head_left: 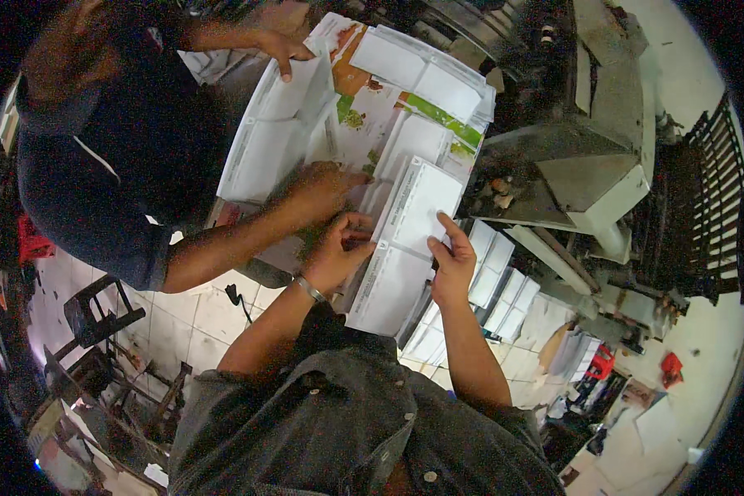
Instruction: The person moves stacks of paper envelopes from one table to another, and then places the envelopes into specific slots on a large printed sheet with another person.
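Observation:
A long white printed sheet (407, 248), with two blocks of print along its left side, lies at a slant in front of me, possibly with more sheets under it. My left hand (336, 255), a metal band on its wrist, is closed with curled fingers at the sheet's left edge. At the right edge my right hand (453, 263) grips it, thumb and forefinger on top. Another white paper stack (413, 140) lies just beyond. To the left, a co-worker's hand (326, 192) reaches close to my left hand, and their other hand (289, 51) rests on a white paper stack (269, 153).
More paper (426, 70) covers the far end of the colour-stained table (372, 112). A large grey machine (587, 157) stands at the right. Paper bundles (500, 289) lie beyond my right forearm. A black metal frame (103, 314) stands on the tiled floor at lower left.

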`<control>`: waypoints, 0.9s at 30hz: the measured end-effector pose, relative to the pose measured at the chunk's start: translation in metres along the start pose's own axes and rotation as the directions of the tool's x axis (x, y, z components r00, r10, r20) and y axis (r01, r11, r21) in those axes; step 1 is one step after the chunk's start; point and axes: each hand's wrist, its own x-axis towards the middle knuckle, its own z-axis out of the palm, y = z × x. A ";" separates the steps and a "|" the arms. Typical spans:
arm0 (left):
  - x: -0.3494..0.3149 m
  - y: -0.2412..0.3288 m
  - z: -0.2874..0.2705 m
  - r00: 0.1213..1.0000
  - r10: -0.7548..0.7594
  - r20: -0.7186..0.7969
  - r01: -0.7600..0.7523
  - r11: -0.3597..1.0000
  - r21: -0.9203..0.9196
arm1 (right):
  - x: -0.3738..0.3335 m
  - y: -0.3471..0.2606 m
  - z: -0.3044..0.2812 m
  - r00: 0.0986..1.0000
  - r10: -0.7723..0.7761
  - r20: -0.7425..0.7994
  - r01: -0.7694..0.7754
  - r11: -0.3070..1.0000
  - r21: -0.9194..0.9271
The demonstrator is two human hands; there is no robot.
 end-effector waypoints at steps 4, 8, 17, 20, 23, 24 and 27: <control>0.001 0.014 -0.002 0.981 -0.189 0.036 0.187 0.981 0.042 | 0.002 0.007 -0.010 0.999 -0.044 0.019 0.045 0.998 -0.033; 0.002 0.012 0.004 0.989 -0.148 0.026 0.148 0.989 0.008 | 0.001 0.009 -0.014 0.999 0.019 0.028 -0.021 0.998 0.059; 0.008 0.013 0.009 0.937 -0.322 0.133 0.348 0.888 -0.301 | -0.008 0.009 -0.008 0.974 0.174 0.147 -0.222 0.869 0.443; 0.005 0.008 0.012 0.883 -0.392 0.257 0.469 0.711 -0.525 | -0.010 0.012 -0.008 0.970 0.202 0.138 -0.241 0.885 0.398; -0.004 0.027 0.019 0.876 -0.389 0.287 0.479 0.622 -0.620 | -0.011 0.017 -0.012 0.959 0.210 0.188 -0.278 0.812 0.513; -0.006 0.030 0.020 0.870 -0.402 0.285 0.487 0.613 -0.622 | -0.014 0.010 -0.008 0.959 0.196 0.206 -0.279 0.789 0.548; -0.006 0.015 0.018 0.901 -0.415 0.124 0.427 0.805 -0.411 | -0.009 0.011 -0.007 0.975 0.169 0.147 -0.220 0.836 0.502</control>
